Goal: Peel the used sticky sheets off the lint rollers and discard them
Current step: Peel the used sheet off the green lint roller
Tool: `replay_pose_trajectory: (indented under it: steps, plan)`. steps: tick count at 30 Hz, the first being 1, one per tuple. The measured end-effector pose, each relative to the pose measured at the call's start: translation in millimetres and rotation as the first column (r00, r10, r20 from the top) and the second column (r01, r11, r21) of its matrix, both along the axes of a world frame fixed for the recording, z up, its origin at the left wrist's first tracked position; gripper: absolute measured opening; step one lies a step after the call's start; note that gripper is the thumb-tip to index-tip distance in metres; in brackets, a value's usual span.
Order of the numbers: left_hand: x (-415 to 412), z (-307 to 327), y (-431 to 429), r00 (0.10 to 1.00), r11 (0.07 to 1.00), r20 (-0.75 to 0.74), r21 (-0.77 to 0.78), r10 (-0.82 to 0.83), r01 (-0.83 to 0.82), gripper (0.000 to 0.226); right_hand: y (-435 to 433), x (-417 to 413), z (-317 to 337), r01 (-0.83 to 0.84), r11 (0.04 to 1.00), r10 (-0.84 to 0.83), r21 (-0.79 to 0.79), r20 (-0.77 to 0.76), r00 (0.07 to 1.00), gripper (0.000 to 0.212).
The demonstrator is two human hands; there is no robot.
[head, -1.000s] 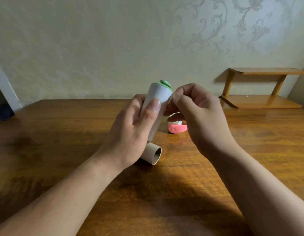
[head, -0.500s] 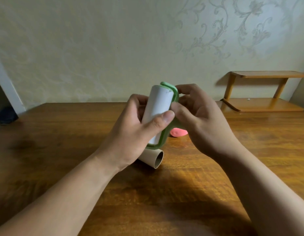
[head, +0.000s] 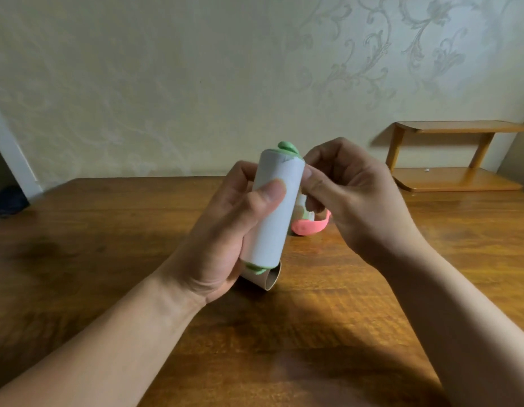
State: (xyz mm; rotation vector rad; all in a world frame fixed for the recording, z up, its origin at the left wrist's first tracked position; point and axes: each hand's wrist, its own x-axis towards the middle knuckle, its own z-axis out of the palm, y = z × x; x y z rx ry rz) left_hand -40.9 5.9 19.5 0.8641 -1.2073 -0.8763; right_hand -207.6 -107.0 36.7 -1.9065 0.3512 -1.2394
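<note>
I hold a green-framed lint roller (head: 276, 207) upright above the table, its white sticky roll facing me. My left hand (head: 225, 230) is wrapped around the roll, thumb pressed on its front. My right hand (head: 351, 195) touches the roll's upper right edge with thumb and fingertips pinched together; whether a sheet edge is caught there is not clear. Behind, on the table, lies a pink lint roller (head: 310, 226), mostly hidden by my hands. A bare cardboard tube (head: 266, 279) lies under my left hand.
The wooden table (head: 108, 259) reaches to a patterned wall. A small wooden two-tier shelf (head: 454, 160) stands at the back right. A dark object (head: 8, 199) lies at the far left beyond the table edge.
The roller has turned in my left hand, so its green frame has swung from the right side to behind the roll. My right fingertips stay at the roll's upper right edge.
</note>
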Motion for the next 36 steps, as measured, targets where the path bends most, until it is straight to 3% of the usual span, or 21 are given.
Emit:
replay_pose_trajectory:
  steps: [5,9,14,21,29,36]
  plan:
    - [3,0,-3,0.959,0.979,0.213,-0.128,0.185,-0.161,0.044,5,1,2,-0.124,0.983,0.118,0.137,0.051,0.992,0.006]
    - [8,-1,0,0.778,0.891,0.437,-0.262,0.452,-0.37,0.054,6,-3,3,-0.097,0.984,0.095,0.146,0.018,0.995,0.007]
    - [12,0,1,0.59,0.78,0.512,-0.365,0.624,-0.509,0.059,12,-4,6,-0.042,0.994,0.046,0.097,-0.045,0.998,0.007]
    - [6,-1,2,0.422,0.699,0.569,-0.466,0.706,-0.542,0.055,17,0,4,0.037,0.994,-0.026,0.099,-0.111,0.993,0.004]
    - [8,-4,-1,0.328,0.657,0.588,-0.525,0.74,-0.541,0.062,13,0,5,0.077,0.991,-0.062,0.11,-0.136,0.989,0.005]
    - [8,-3,-1,0.341,0.672,0.598,-0.504,0.725,-0.543,0.061,10,0,2,0.033,0.996,-0.023,0.085,-0.122,0.992,0.007]
